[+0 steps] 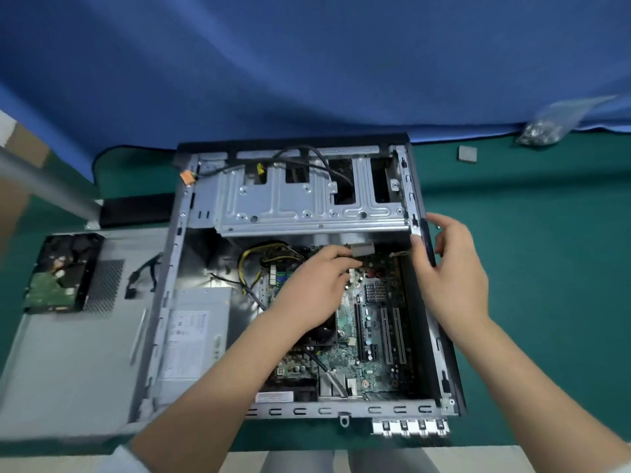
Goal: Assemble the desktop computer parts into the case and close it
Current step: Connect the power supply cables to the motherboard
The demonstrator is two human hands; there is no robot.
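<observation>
The open computer case lies flat on the green mat, its motherboard and power supply inside. My left hand reaches over the motherboard and pinches a grey cable connector near the board's upper edge. My right hand holds the case's right wall, thumb inside and fingers curled outside. The silver drive cage spans the top of the case. Part of the board is hidden under my left hand.
The grey side panel lies left of the case with a hard drive on it. A small grey square part and a bag of screws rest at the upper right. A metal pole crosses the left.
</observation>
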